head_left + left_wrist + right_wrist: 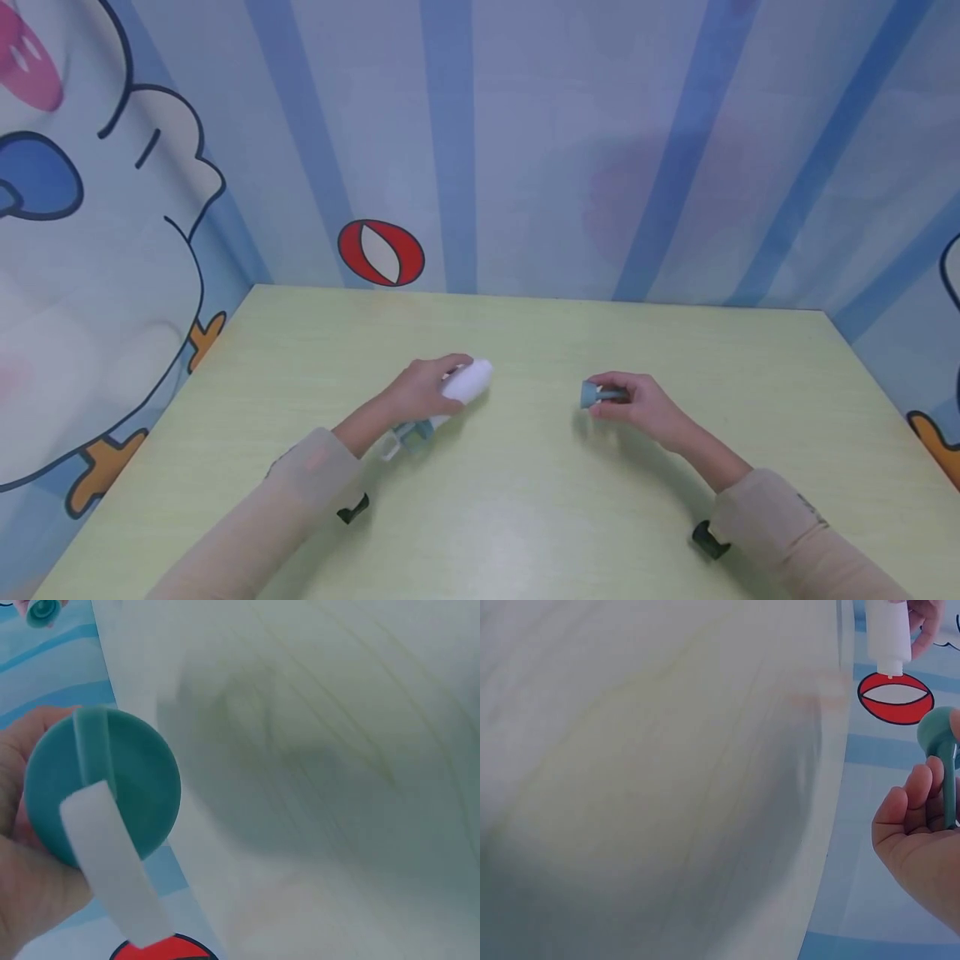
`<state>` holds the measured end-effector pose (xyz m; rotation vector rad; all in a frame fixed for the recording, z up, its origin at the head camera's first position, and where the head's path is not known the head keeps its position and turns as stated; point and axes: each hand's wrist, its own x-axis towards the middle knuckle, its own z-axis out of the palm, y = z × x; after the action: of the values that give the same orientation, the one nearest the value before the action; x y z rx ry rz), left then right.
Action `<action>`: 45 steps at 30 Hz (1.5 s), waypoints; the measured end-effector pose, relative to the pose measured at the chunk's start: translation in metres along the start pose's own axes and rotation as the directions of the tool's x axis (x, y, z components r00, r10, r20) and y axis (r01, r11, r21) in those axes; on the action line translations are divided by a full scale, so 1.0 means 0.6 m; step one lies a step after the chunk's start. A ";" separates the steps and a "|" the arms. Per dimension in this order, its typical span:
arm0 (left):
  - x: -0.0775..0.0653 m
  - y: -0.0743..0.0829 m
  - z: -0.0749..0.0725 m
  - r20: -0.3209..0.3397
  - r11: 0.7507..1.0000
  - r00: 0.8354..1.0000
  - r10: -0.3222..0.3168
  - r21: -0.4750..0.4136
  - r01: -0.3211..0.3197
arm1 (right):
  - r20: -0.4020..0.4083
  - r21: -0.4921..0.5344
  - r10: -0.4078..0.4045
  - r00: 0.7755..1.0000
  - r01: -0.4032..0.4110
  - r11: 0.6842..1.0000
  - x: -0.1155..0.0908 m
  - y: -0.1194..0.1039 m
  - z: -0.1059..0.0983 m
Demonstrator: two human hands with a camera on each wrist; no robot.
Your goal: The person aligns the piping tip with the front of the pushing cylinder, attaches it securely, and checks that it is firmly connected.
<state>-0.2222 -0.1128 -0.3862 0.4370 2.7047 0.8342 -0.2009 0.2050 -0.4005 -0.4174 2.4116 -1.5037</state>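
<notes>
My left hand (417, 390) grips a white bottle (468, 382), held at a slant over the table left of centre. Its teal round end (146, 787) faces the left wrist camera, with a raised bar and a pale strip (112, 862) across it. In the right wrist view the bottle's narrow neck (889, 668) points toward my right hand (651, 407). That hand pinches a teal cap-like piece (588, 395) by its thin stem, some way right of the bottle. The piece has a rounded head (934, 731) and, in the left wrist view, a hollow ringed face (43, 610).
A pale yellow-green table (525, 517) spreads beneath both hands. Behind it rises a blue striped backdrop (525, 167) with a red-and-white ball (381, 252) printed on it. Dark clips (353, 508) show beside both sleeves. A large printed cartoon figure (90, 317) covers the left side.
</notes>
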 end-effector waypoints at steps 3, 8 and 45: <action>-0.005 0.009 0.000 0.040 0.998 0.998 0.056 -0.001 -0.056 | 0.008 0.002 0.000 1.000 0.000 1.000 0.000 -0.001 0.001; -0.012 0.023 -0.003 0.106 0.989 0.983 0.149 -0.042 -0.145 | 0.030 0.021 -0.002 1.000 0.001 1.000 0.000 -0.001 0.002; -0.003 0.078 0.022 0.297 0.941 0.894 0.334 -0.053 -0.334 | 0.231 0.044 -0.081 0.969 0.073 0.996 0.001 -0.018 0.027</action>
<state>-0.2063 -0.0701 -0.3692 0.9688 2.3772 0.7756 -0.1941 0.1869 -0.3978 -0.6486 2.2066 -1.4375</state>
